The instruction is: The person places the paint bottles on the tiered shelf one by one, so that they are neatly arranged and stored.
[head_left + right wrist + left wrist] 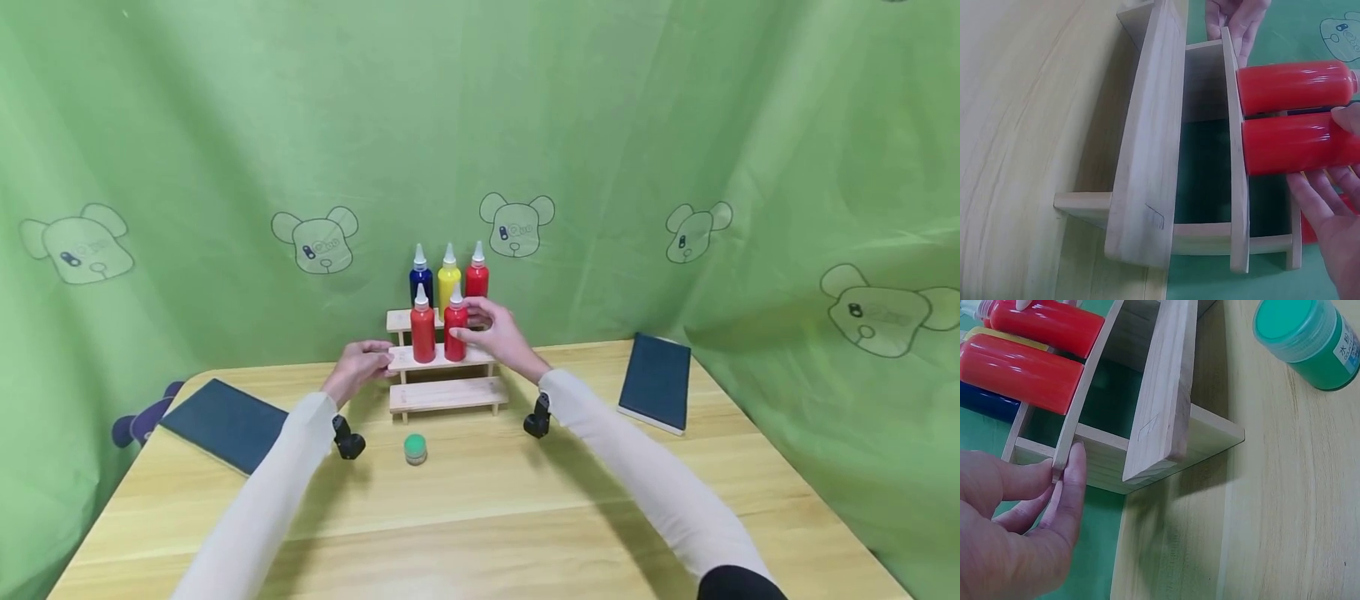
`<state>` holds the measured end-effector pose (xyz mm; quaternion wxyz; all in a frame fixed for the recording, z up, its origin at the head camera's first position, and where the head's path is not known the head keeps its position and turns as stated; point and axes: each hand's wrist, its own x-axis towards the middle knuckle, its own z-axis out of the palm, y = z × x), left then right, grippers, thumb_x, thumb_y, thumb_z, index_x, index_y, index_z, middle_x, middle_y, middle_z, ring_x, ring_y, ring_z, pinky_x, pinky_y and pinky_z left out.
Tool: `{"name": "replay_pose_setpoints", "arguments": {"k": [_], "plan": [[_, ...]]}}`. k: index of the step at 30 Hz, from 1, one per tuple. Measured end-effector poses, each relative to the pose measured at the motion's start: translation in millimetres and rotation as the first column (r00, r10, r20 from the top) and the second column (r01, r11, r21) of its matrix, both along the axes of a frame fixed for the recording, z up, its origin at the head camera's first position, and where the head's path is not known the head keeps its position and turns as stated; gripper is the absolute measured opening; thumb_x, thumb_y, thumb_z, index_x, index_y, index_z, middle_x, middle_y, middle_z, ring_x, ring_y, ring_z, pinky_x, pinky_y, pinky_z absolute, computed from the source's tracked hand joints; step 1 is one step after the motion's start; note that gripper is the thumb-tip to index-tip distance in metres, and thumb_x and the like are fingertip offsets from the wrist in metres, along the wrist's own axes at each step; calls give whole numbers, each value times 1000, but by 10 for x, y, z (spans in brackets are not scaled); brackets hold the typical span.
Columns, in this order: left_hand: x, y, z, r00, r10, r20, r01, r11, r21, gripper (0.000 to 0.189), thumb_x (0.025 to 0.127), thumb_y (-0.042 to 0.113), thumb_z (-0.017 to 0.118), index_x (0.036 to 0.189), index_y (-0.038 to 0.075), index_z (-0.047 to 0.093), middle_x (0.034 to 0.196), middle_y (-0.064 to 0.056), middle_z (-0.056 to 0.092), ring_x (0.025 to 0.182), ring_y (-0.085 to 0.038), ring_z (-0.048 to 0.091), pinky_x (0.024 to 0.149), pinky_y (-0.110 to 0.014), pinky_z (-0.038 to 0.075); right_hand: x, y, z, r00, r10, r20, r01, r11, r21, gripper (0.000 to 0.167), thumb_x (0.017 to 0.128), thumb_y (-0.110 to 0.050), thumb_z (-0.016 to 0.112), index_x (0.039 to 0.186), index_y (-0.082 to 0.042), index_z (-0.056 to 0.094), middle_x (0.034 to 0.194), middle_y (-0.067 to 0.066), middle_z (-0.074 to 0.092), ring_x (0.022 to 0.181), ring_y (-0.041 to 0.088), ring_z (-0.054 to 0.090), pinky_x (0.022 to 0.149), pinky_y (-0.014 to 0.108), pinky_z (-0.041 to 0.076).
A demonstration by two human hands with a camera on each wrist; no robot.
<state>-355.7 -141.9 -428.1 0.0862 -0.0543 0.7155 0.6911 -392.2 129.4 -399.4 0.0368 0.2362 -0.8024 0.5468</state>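
Observation:
A three-step wooden stand (448,394) holds squeeze paint bottles with white pointed caps. On its middle step, an orange-red paint bottle (423,336) stands upright beside a red paint bottle (453,339). My right hand (501,335) grips that red bottle from the right, thumb in front; its base meets the step in the right wrist view. With thumb and fingers, my left hand (1029,531) pinches the left end of the middle step (1079,419). Behind, on the top step, stand a blue bottle (422,279), a yellow bottle (448,282) and another red bottle (477,277), partly hidden.
A small jar with a green lid (415,449) stands in front of the stand. Dark notebooks lie at the left (225,425) and right (656,383) of the wooden table (465,533). A green curtain (420,125) with bear prints hangs behind.

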Motion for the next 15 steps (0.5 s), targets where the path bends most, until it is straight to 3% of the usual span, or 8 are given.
{"name": "replay_pose_setpoints", "arguments": {"k": [8,15], "plan": [[12,22,-17,1000,-1,5,1,1000,-8,46,100,-9,58,146,-11,50,130,-28,60,78,-11,64,81,-20,65,45,5,-47,1000,-8,7,8,1000,-22,54,92,-10,81,141,-5,59,135,16,67,123,34,64,114,45,55],[2,-5,0,1000,-1,7,1,1000,-1,47,101,-8,57,148,-10,48,137,-31,57,81,-13,64,90,-26,65,31,-4,-50,1000,1,-11,-2,1000,-27,54,93,-11,80,142,-6,59,136,16,67,124,34,64,113,45,55]]}}
